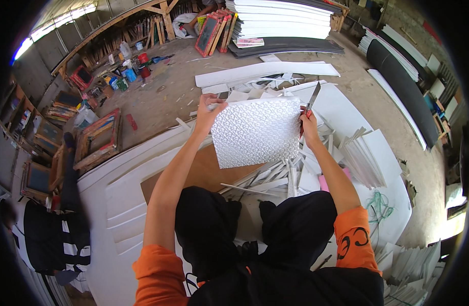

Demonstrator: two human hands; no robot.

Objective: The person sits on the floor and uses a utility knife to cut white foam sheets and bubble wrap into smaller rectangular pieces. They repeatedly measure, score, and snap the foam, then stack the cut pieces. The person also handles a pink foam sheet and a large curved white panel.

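Observation:
A white foam sheet (256, 133) with a bumpy, quilted-looking surface is held up in front of my knees. My left hand (210, 108) is closed on its upper left corner, thumb and fingers pinching the edge. At the sheet's upper right edge, my right hand (309, 126) is closed round the red handle of a knife (314, 95), whose blade points up and away. The right fingers also touch the sheet's edge; how firmly they grip it I cannot tell. Below the sheet lies a brown board (196, 171), partly hidden.
White offcut strips (275, 183) are heaped beneath and right of the sheet. A leaning stack of thin white sheets (364, 158) and tangled green string (379, 205) lie at the right. Tall white sheet piles (280, 20) stand at the back. Another person (51, 234) is at the far left.

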